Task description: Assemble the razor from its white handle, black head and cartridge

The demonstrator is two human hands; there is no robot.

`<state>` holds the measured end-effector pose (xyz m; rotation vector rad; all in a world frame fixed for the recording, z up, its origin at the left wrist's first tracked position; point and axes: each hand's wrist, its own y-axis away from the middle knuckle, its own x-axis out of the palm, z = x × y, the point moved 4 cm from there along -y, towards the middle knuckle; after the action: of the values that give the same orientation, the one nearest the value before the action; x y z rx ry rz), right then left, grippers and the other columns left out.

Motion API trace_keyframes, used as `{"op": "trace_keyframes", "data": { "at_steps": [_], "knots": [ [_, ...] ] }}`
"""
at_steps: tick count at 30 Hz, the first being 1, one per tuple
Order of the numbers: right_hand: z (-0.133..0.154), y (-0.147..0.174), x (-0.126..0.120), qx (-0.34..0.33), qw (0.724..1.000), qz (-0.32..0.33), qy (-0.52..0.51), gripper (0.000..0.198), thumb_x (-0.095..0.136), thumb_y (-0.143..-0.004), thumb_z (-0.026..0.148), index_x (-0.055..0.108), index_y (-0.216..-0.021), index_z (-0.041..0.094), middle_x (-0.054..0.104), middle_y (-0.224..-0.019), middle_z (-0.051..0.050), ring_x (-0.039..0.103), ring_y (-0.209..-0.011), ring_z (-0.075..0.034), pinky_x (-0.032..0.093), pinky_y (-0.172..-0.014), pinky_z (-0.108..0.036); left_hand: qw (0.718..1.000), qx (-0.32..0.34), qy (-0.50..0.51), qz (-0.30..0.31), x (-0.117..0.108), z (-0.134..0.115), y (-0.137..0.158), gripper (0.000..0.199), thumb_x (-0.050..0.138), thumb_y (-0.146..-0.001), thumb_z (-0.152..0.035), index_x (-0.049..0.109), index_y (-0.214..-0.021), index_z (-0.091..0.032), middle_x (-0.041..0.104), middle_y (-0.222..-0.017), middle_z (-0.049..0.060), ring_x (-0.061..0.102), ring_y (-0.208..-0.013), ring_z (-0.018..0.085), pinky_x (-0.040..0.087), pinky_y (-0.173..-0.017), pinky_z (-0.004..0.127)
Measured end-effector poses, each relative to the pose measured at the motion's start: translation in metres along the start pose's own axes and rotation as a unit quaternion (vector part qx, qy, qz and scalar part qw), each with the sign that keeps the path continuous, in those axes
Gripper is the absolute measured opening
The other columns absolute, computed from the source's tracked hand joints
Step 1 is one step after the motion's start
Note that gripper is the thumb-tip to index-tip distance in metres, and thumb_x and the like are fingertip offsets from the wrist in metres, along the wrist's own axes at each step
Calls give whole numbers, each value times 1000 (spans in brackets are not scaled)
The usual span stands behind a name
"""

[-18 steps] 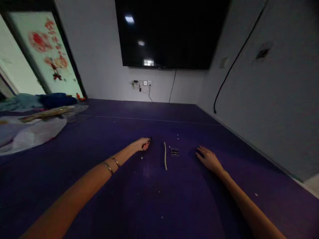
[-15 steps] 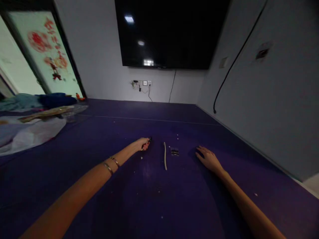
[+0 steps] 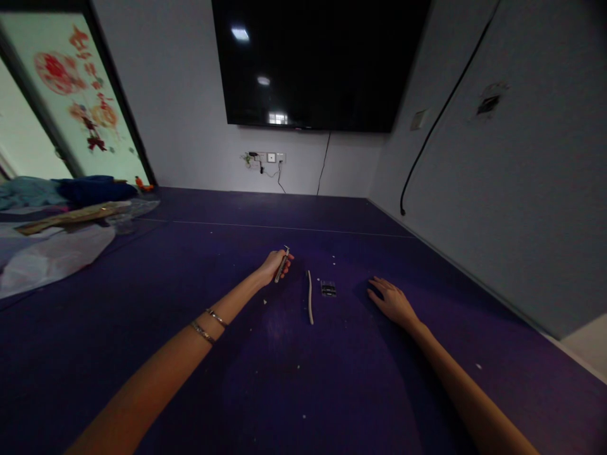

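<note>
My left hand (image 3: 275, 265) is closed around a slim grey-handled tool (image 3: 281, 266) with a small, thin metal tip at its far end. The tool's exact kind is too small to make out. Just right of that hand, a long, pale, slightly curved stick (image 3: 310, 300) lies on the purple surface (image 3: 227, 392); its far end looks darker, like a toothbrush head. Beside it is a small clear packet (image 3: 328, 289) with something black in it. My right hand (image 3: 391, 301) rests palm down on the surface, fingers stretched out and holding nothing, to the right of the packet.
White scraps (image 3: 265, 302) dot the surface. At the far left lie a white plastic sheet (image 3: 57, 259) and a dark blue cloth (image 3: 97, 189). A black television (image 3: 317, 63) hangs on the wall ahead. A black cable (image 3: 429, 136) runs down the right wall.
My left hand has turned and risen slightly, so the tool's grey handle and thin tip now show. My right hand stays flat on the surface. The view has shifted slightly right.
</note>
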<state>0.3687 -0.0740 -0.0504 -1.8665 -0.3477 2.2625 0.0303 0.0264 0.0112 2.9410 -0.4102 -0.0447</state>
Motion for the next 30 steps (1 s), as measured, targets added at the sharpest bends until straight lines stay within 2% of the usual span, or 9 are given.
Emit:
{"op": "trace_keyframes", "data": {
  "at_steps": [6, 9, 14, 17, 20, 22, 24, 27, 30],
  "knots": [
    [4, 2, -4, 9, 1000, 1, 5, 50, 38, -86, 45, 53, -124, 17, 49, -133, -12, 40, -125, -27, 32, -101, -43, 996, 46, 5, 75, 16, -4, 20, 18, 43, -83, -26, 54, -90, -14, 67, -76, 7, 59, -50, 11, 46, -44, 22],
    [8, 3, -7, 11, 1000, -4, 2, 49, 38, -86, 45, 54, -123, 18, 50, -132, -12, 42, -124, -27, 33, -100, -43, 993, 59, -18, 99, 24, -3, 29, 19, 45, -84, -29, 54, -91, -14, 68, -85, 11, 62, -54, 13, 48, -47, 24],
    [14, 6, -15, -11, 999, -33, 9, 45, 39, -86, 41, 58, -118, 17, 55, -126, -12, 47, -118, -26, 36, -96, -40, 991, 59, -73, 100, 32, -3, 33, 20, 47, -84, -29, 54, -92, -12, 67, -92, 13, 65, -58, 14, 47, -46, 23],
    [22, 10, -31, -12, 995, -102, 8, 38, 38, -86, 37, 64, -106, 18, 64, -111, -11, 55, -107, -24, 40, -89, -36, 988, 82, -81, 105, 34, -7, 35, 20, 49, -84, -30, 54, -93, -13, 67, -93, 13, 65, -60, 14, 47, -46, 22],
    [44, 14, -49, 23, 989, -143, -12, 37, 35, -88, 36, 67, -90, 18, 70, -86, -9, 63, -81, -21, 43, -70, -29, 983, 121, -86, 110, 34, -12, 40, 18, 53, -82, -29, 54, -91, -13, 67, -89, 11, 65, -60, 14, 47, -47, 22],
    [72, 14, -55, 40, 993, -104, -25, 39, 35, -88, 41, 66, -82, 19, 68, -71, -6, 63, -64, -18, 38, -57, -25, 980, 147, -87, 107, 35, -14, 44, 18, 55, -81, -29, 53, -88, -13, 66, -82, 9, 64, -58, 13, 46, -47, 21],
    [107, 15, -55, 17, 999, -34, -36, 40, 34, -88, 46, 64, -78, 21, 67, -66, -4, 62, -60, -17, 34, -51, -24, 977, 165, -85, 102, 35, -15, 47, 18, 57, -79, -29, 52, -86, -13, 65, -75, 6, 63, -55, 13, 45, -46, 21],
    [156, 15, -47, -7, 998, 53, -42, 40, 37, -86, 51, 63, -83, 21, 68, -71, -4, 64, -64, -17, 35, -53, -24, 975, 183, -77, 102, 37, -15, 52, 19, 59, -78, -29, 51, -84, -13, 64, -71, 4, 63, -53, 13, 45, -44, 21],
    [189, 14, -37, -31, 995, 92, -17, 41, 38, -86, 52, 63, -84, 20, 69, -78, -8, 66, -72, -21, 41, -59, -27, 974, 194, -69, 97, 38, -13, 57, 20, 61, -76, -29, 50, -82, -14, 63, -69, 2, 63, -52, 13, 46, -46, 21]
  ]
}}
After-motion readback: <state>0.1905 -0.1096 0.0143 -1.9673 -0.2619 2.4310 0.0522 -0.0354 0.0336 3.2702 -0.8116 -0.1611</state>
